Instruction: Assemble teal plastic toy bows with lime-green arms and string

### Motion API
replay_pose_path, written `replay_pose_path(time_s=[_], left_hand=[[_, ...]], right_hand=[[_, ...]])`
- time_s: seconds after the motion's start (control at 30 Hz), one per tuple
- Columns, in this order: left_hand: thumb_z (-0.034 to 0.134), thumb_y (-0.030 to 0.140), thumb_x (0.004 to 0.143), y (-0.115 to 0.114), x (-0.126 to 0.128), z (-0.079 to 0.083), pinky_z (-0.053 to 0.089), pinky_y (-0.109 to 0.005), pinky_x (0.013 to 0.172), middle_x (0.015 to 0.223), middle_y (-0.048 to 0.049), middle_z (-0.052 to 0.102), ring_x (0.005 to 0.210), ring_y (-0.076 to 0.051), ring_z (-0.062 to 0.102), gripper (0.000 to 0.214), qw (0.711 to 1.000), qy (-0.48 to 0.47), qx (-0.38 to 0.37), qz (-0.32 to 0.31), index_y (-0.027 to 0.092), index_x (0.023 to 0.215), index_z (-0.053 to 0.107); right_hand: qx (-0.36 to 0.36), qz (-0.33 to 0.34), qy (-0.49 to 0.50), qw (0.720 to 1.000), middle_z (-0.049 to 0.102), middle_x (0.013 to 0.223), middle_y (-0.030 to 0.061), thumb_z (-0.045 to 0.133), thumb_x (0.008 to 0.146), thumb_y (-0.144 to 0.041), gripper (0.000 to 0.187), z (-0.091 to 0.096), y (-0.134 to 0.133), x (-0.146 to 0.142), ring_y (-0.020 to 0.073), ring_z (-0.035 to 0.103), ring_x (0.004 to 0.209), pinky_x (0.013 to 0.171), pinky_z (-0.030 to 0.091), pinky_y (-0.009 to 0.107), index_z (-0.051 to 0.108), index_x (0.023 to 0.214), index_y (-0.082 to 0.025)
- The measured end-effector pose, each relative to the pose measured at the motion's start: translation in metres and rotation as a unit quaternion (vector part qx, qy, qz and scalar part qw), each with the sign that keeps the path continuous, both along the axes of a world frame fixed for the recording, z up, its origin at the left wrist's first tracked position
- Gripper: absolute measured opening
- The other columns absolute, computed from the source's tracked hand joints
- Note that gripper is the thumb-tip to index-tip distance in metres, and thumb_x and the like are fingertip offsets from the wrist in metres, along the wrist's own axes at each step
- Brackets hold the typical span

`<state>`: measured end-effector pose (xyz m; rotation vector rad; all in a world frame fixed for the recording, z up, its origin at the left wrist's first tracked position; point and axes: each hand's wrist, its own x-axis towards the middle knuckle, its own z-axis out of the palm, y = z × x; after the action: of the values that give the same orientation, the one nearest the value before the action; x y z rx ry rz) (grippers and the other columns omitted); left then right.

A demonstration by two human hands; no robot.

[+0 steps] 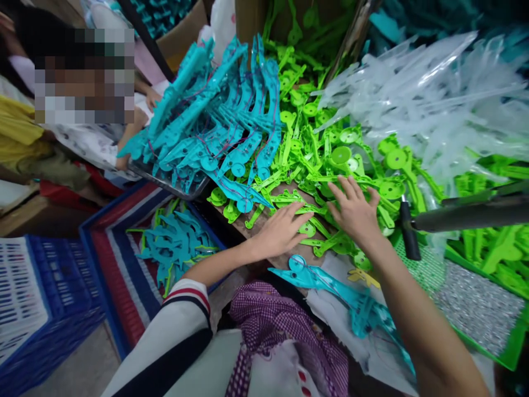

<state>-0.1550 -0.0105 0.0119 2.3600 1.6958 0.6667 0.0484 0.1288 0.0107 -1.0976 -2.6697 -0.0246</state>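
Observation:
My left hand point(281, 230) reaches over the near edge of a heap of bright green plastic parts point(306, 160), its fingers stretched out and apart. To its right, my right hand point(356, 212) is spread over the same heap, fingertips at the green pieces. Neither hand visibly holds anything; whether the fingertips touch the parts I cannot tell. Below my hands a long turquoise plastic part point(326, 281) with a round disc at one end lies on white sheeting, partly behind my right forearm. A tall stack of turquoise parts point(231, 121) with thin purple wires stands beyond my left hand.
Right of my right hand are a black-handled tool point(409, 231), a dark metal bar point(471, 212) and a green tray of small silvery pieces point(479, 303). Clear plastic parts point(430, 94) are piled behind. A striped-lined blue crate point(119, 248) holds turquoise parts; another person point(95, 132) sits left.

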Motion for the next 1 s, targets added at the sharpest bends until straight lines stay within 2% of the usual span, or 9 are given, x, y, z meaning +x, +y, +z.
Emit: replay_pose_path(time_s=[0.1, 0.27, 0.37, 0.47, 0.63, 0.73, 0.8, 0.9, 1.0], left_hand=[[0.046, 0.041, 0.102, 0.026, -0.029, 0.027, 0.049, -0.049, 0.111, 0.147, -0.0154, 0.050, 0.136, -0.030, 0.052, 0.043, 1.000, 0.009, 0.020, 0.009, 0.022, 0.140, 0.051], [0.047, 0.028, 0.100, 0.104, -0.076, 0.052, 0.049, -0.044, 0.107, 0.135, -0.0149, 0.059, 0.125, -0.028, 0.060, 0.035, 0.998, 0.029, -0.018, 0.060, 0.015, 0.130, 0.061], [0.046, 0.020, 0.098, 0.149, -0.089, 0.052, 0.047, -0.043, 0.108, 0.132, -0.0157, 0.062, 0.126, -0.029, 0.059, 0.037, 0.992, 0.034, -0.051, 0.111, 0.013, 0.130, 0.062], [0.038, 0.014, 0.098, 0.180, -0.096, 0.047, 0.045, -0.043, 0.109, 0.132, -0.0179, 0.063, 0.127, -0.029, 0.059, 0.042, 0.982, 0.032, -0.090, 0.163, 0.010, 0.133, 0.060], [0.039, 0.010, 0.096, 0.214, -0.094, 0.036, 0.043, -0.037, 0.110, 0.136, -0.0170, 0.063, 0.129, -0.027, 0.058, 0.046, 0.979, 0.021, -0.130, 0.154, 0.009, 0.138, 0.057], [0.044, 0.010, 0.094, 0.225, -0.077, 0.031, 0.043, -0.033, 0.110, 0.138, -0.0159, 0.063, 0.129, -0.024, 0.059, 0.046, 0.975, -0.004, -0.164, 0.147, 0.009, 0.137, 0.058], [0.049, 0.015, 0.094, 0.222, -0.061, 0.027, 0.044, -0.035, 0.110, 0.139, -0.0171, 0.061, 0.127, -0.025, 0.060, 0.047, 0.977, -0.014, -0.162, 0.140, 0.009, 0.140, 0.056], [0.053, 0.024, 0.095, 0.198, -0.041, 0.021, 0.045, -0.037, 0.108, 0.139, -0.0192, 0.060, 0.126, -0.026, 0.059, 0.051, 0.988, 0.011, -0.139, 0.073, 0.008, 0.144, 0.051], [0.056, 0.027, 0.094, 0.166, -0.034, 0.020, 0.048, -0.038, 0.100, 0.128, -0.0178, 0.065, 0.120, -0.028, 0.061, 0.042, 0.989, 0.073, -0.130, -0.011, 0.011, 0.133, 0.061]], right_hand=[[0.011, 0.013, -0.020, 1.000, 0.052, 0.151, 0.0128, 0.041, 0.099, -0.032, 0.048, 0.003, 0.002, 0.004, 0.0357, 0.045, 0.138, 0.104, 0.033, 0.059, 0.053, 0.144, -0.025], [0.041, 0.066, -0.070, 0.995, 0.066, 0.135, 0.0102, 0.043, 0.099, -0.027, 0.033, 0.005, -0.007, 0.022, 0.0312, 0.053, 0.126, 0.096, 0.037, 0.049, 0.069, 0.119, -0.024], [0.059, 0.077, -0.076, 0.992, 0.067, 0.132, 0.0091, 0.047, 0.098, -0.024, 0.029, 0.005, -0.011, 0.026, 0.0294, 0.053, 0.122, 0.094, 0.037, 0.045, 0.069, 0.116, -0.022], [0.073, 0.072, -0.077, 0.992, 0.068, 0.128, 0.0088, 0.049, 0.097, -0.024, 0.026, 0.003, -0.011, 0.024, 0.0286, 0.053, 0.118, 0.092, 0.036, 0.043, 0.069, 0.112, -0.021], [0.087, 0.051, -0.066, 0.993, 0.069, 0.127, 0.0075, 0.050, 0.098, -0.027, 0.025, -0.001, -0.010, 0.022, 0.0277, 0.053, 0.116, 0.093, 0.032, 0.044, 0.069, 0.113, -0.022], [0.094, 0.041, -0.061, 0.993, 0.070, 0.126, 0.0073, 0.050, 0.099, -0.028, 0.024, -0.004, -0.011, 0.020, 0.0277, 0.053, 0.117, 0.093, 0.031, 0.044, 0.068, 0.114, -0.022], [0.099, 0.040, -0.061, 0.992, 0.070, 0.126, 0.0073, 0.049, 0.099, -0.029, 0.025, -0.004, -0.012, 0.019, 0.0276, 0.053, 0.117, 0.093, 0.030, 0.044, 0.067, 0.115, -0.022], [0.105, 0.044, -0.066, 0.991, 0.069, 0.127, 0.0071, 0.049, 0.100, -0.028, 0.024, -0.002, -0.013, 0.021, 0.0270, 0.053, 0.117, 0.093, 0.030, 0.044, 0.066, 0.116, -0.022], [0.108, 0.044, -0.073, 0.990, 0.070, 0.124, 0.0064, 0.049, 0.100, -0.025, 0.022, 0.003, -0.015, 0.027, 0.0262, 0.054, 0.114, 0.092, 0.030, 0.043, 0.066, 0.112, -0.022]])
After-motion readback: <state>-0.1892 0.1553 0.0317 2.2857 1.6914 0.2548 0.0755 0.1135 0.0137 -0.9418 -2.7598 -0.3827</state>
